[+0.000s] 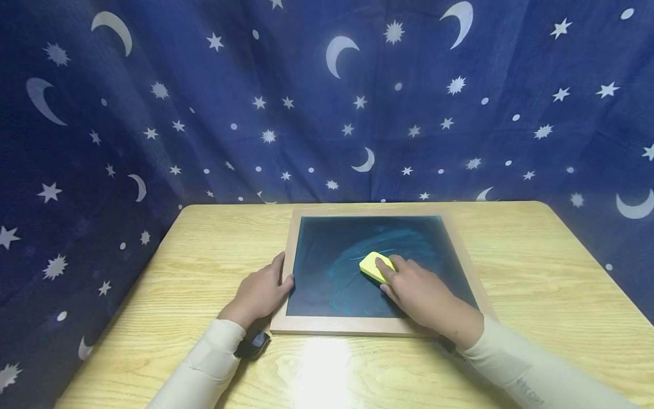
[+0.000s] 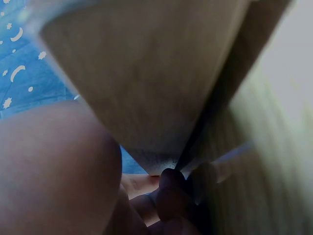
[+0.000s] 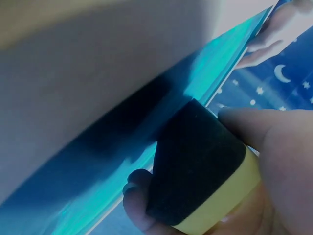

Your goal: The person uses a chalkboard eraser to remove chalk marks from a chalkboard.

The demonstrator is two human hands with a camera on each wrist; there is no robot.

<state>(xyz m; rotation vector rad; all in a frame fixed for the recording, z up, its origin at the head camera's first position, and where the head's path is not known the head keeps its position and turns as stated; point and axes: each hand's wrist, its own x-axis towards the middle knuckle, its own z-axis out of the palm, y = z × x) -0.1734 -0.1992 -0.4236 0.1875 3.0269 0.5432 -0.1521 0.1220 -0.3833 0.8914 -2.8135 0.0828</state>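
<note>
Just ahead of the right grip (image 1: 419, 291), and held in it, was a yellow eraser (image 1: 372, 263). Thumb on the near side, one finger laid over the top. Dark pad on the eraser's underside, showing plainly in the right wrist view; could not tell whether it touched the chalkboard (image 1: 314, 267) below.

The board lay flat on the worktop (image 1: 531, 267), spreading beneath the right grip and off to its left. Teal chalk smears (image 1: 416, 238) ran beyond the right grip and left of the eraser, with a few thin curved strokes nearer the bottom edge.

Left grip (image 1: 261, 291) was on the board's left side, thumb over the wooden frame (image 1: 352, 325), fingers along the outer edge, pinching it. Fingertips partly hidden and blurred in the left wrist view.

Behind each grip came a pale sleeve (image 1: 204, 358). A small black device (image 1: 255, 343) sat at the left wrist, just short of the frame's corner. Far past both grips hung a blue curtain (image 1: 230, 62), printed with moons and stars. Bright glare marked the worktop between the forearms.
</note>
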